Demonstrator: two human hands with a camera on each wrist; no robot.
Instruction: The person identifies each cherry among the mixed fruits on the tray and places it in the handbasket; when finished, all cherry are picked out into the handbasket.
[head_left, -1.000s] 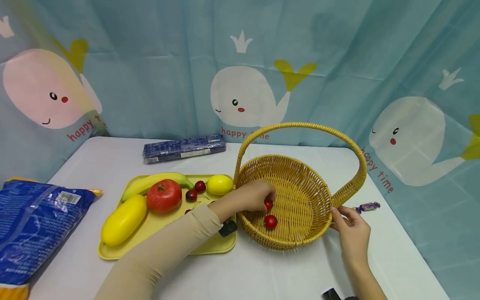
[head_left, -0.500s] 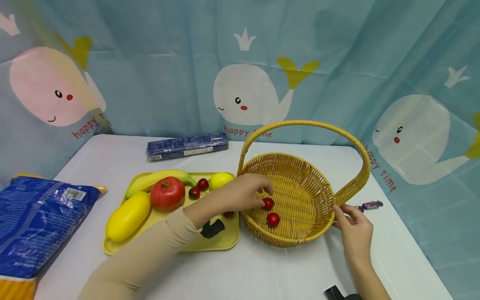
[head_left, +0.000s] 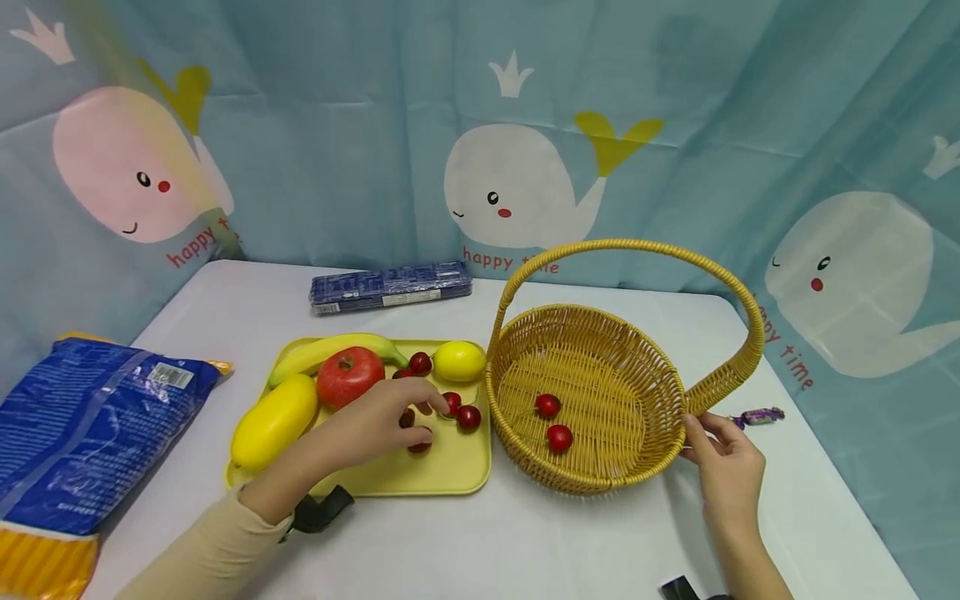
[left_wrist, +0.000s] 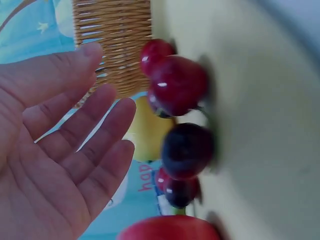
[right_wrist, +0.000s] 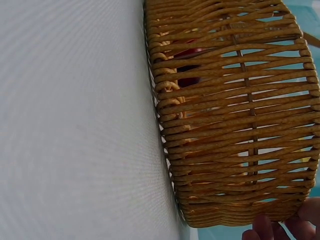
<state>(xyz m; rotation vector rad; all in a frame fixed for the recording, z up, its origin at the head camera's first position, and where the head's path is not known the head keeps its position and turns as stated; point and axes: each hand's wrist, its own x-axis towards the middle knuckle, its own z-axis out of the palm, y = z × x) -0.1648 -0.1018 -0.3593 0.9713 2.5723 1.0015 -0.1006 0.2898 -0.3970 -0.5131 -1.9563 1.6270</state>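
Observation:
My left hand (head_left: pixel 378 421) is over the yellow tray (head_left: pixel 450 479), fingers spread and slightly bent above several dark red cherries (head_left: pixel 468 418). In the left wrist view, nothing lies in the palm of that hand (left_wrist: pixel 65 145), and the cherries (left_wrist: pixel 187 150) sit beyond the fingertips. At the right side of the wicker basket (head_left: pixel 577 483), my right hand (head_left: pixel 727 471) pinches the rim by the handle's base. Two red cherries (head_left: pixel 559 438) lie inside the basket. The right wrist view shows the woven wall (right_wrist: pixel 240 120) with fingers (right_wrist: pixel 262 227) at its rim.
Also on the tray are a banana (head_left: pixel 330 350), a red apple (head_left: pixel 348 377), a yellow papaya-like fruit (head_left: pixel 273 423) and a lemon (head_left: pixel 460 361). A blue bag (head_left: pixel 97 433) lies left, a blue wrapped pack (head_left: pixel 390 286) behind, a purple-wrapped candy (head_left: pixel 757 417) right.
My left hand has let go of a cherry in the basket and moved left, back over the tray. The right hand keeps its hold on the basket rim. The head view has shifted slightly.

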